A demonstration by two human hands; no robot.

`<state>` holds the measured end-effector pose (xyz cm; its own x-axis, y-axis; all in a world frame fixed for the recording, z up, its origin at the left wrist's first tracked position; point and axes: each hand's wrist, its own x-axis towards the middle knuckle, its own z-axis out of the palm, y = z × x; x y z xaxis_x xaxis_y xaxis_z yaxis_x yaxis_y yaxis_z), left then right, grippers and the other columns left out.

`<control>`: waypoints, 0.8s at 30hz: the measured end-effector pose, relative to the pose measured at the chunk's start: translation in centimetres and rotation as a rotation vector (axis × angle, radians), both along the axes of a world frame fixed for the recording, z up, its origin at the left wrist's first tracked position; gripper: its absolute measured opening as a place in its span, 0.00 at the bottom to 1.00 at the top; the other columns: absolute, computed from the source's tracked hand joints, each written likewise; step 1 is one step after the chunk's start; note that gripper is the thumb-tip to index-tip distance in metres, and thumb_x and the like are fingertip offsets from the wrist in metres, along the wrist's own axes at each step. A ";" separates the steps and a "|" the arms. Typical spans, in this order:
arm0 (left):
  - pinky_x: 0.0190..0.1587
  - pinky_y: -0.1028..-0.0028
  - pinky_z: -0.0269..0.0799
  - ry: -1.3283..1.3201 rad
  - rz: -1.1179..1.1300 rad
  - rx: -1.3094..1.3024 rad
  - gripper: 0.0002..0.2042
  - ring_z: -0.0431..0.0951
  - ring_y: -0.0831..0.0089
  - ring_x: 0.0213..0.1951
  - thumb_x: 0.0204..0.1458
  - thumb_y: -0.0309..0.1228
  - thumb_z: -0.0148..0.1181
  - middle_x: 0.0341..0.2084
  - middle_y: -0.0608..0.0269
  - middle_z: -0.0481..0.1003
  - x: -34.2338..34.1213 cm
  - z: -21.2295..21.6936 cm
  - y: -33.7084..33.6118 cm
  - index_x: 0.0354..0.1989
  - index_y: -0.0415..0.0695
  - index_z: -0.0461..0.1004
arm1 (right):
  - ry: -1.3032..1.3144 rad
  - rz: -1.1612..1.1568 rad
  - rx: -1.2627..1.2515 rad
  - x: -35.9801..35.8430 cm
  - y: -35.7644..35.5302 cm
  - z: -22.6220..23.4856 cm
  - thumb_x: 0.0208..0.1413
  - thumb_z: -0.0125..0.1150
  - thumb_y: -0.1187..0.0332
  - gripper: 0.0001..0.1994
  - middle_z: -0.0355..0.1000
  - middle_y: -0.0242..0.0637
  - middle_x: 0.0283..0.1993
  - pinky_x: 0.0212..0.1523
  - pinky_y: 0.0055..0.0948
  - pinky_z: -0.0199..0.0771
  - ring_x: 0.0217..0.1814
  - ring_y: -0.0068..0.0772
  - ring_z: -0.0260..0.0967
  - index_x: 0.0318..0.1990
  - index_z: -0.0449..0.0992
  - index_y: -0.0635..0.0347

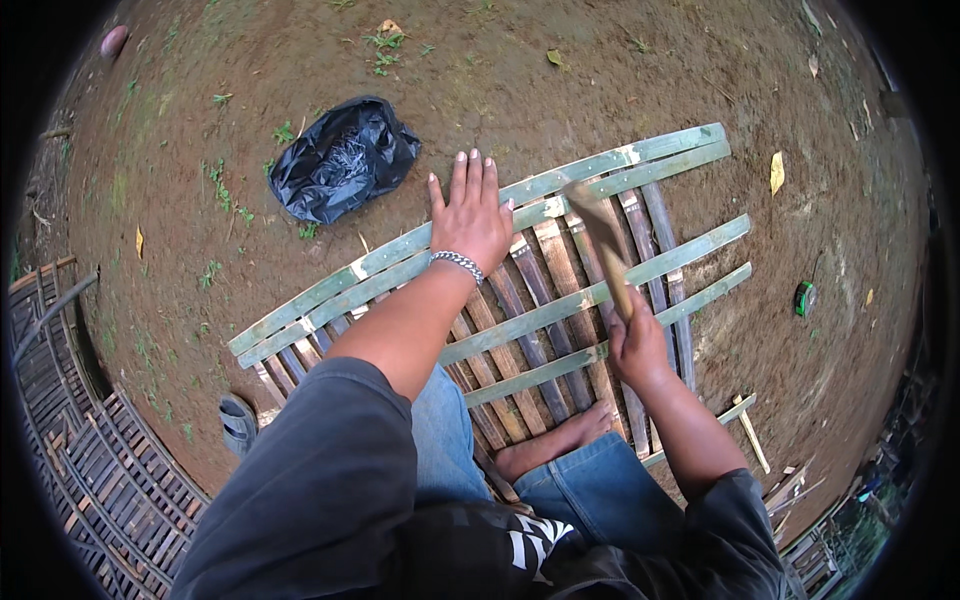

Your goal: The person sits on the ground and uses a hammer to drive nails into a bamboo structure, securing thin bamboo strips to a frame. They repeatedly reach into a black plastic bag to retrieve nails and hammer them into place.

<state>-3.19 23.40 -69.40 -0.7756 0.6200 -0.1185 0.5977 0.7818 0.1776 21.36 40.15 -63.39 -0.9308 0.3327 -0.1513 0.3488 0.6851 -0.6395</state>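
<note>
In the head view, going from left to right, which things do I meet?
Woven bamboo mat at the left edge → black plastic bag → left hand flat on the bamboo lattice → right hand gripping a chopping blade → small green object.

Left hand (pixel 470 215) lies flat with fingers spread, arm outstretched; right hand (pixel 637 345) is a closed-fist grip.

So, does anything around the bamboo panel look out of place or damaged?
Nothing on the bamboo lattice looks broken. Oddities: a crumpled black plastic bag lies on the dirt beside it, and a bare foot rests on the slats below the blade in the right hand.
</note>
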 end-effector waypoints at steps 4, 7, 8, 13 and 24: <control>0.76 0.42 0.35 -0.021 -0.004 0.006 0.31 0.43 0.56 0.78 0.66 0.43 0.44 0.76 0.51 0.50 -0.2 0.1 -0.1 0.74 0.40 0.54 | -0.196 0.000 0.032 -0.1 0.2 0.3 0.61 0.55 0.74 0.26 0.73 0.62 0.56 0.54 0.50 0.77 0.54 0.66 0.74 0.67 0.62 0.62; 0.76 0.42 0.34 -0.006 -0.005 0.034 0.31 0.44 0.56 0.78 0.66 0.43 0.44 0.76 0.51 0.51 -0.4 0.0 0.1 0.74 0.40 0.55 | -0.022 -0.029 0.010 -0.8 0.8 0.9 0.61 0.55 0.74 0.26 0.73 0.63 0.55 0.53 0.51 0.77 0.53 0.67 0.74 0.67 0.61 0.63; 0.76 0.42 0.34 -0.008 0.002 0.035 0.31 0.44 0.55 0.78 0.66 0.43 0.44 0.76 0.51 0.52 -0.1 -0.1 -0.3 0.74 0.40 0.55 | 0.032 -0.037 -0.023 -0.4 0.5 0.8 0.61 0.55 0.74 0.26 0.73 0.63 0.55 0.54 0.51 0.77 0.53 0.67 0.74 0.67 0.60 0.63; 0.76 0.43 0.34 -0.015 -0.003 0.036 0.31 0.44 0.55 0.78 0.66 0.44 0.44 0.75 0.51 0.52 0.0 0.1 0.0 0.74 0.40 0.56 | -0.310 0.015 -0.006 -1.1 0.2 0.3 0.60 0.56 0.74 0.26 0.72 0.61 0.56 0.56 0.52 0.76 0.55 0.67 0.73 0.67 0.61 0.62; 0.76 0.43 0.35 -0.014 -0.011 0.033 0.31 0.45 0.55 0.78 0.65 0.42 0.45 0.76 0.51 0.52 -0.2 0.0 0.0 0.74 0.40 0.56 | -0.183 0.006 -0.036 -0.5 0.0 -0.3 0.63 0.53 0.73 0.23 0.75 0.61 0.49 0.48 0.52 0.77 0.47 0.66 0.75 0.65 0.62 0.64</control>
